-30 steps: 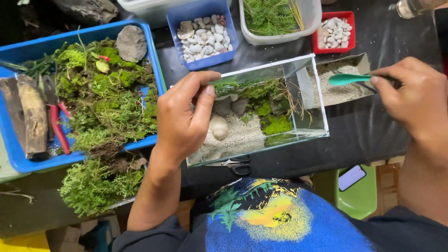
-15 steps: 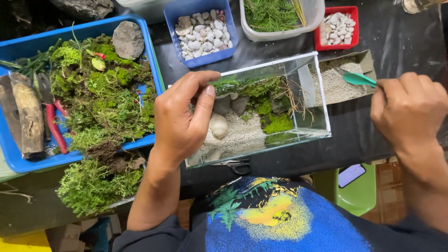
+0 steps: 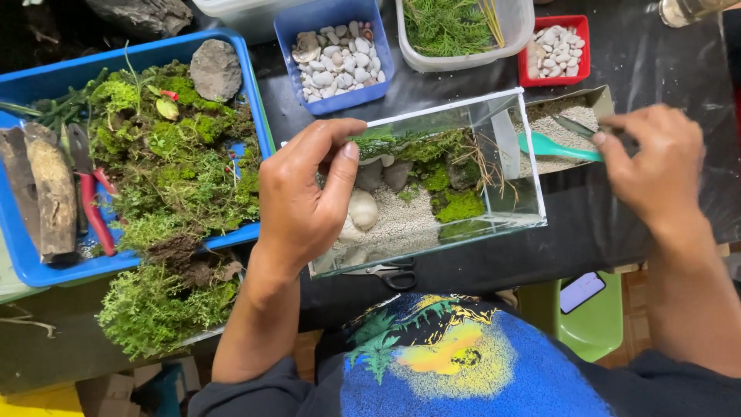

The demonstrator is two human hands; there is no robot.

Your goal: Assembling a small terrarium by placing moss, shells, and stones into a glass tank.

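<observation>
- Nearest me, I see the blue printed shirt point(image 3: 440, 363) at the bottom edge, with a green stool point(image 3: 598, 324) just past its right side and a phone point(image 3: 580, 292) lying on it.
- Black-handled scissors point(image 3: 394, 274) lie on the dark desk point(image 3: 656, 69), tucked under the near edge of the glass tank point(image 3: 432, 181).
- My left hand point(image 3: 305, 197) curls over the tank's left end, thumb hooked inside the glass and fingers wrapped around the corner, clasping it.
- The tank sits mid-desk, tilted towards me; inside I see pale sand, a whitish stone point(image 3: 363, 208), grey stones and clumps of green moss point(image 3: 455, 205).
- My right hand point(image 3: 656, 166) is to the right of the tank, fingers pinched on the handle of a teal scoop point(image 3: 556, 147), whose blade points left over a tray of sand point(image 3: 567, 123).
- To the left, a big blue bin point(image 3: 23, 262) holds moss, bark pieces, red-handled pliers point(image 3: 96, 212) and a grey rock point(image 3: 216, 69).
- Farthest off are a blue tub of pebbles point(image 3: 332, 54), a clear tub of greenery point(image 3: 455, 27) and a red dish of white pebbles point(image 3: 556, 50).
</observation>
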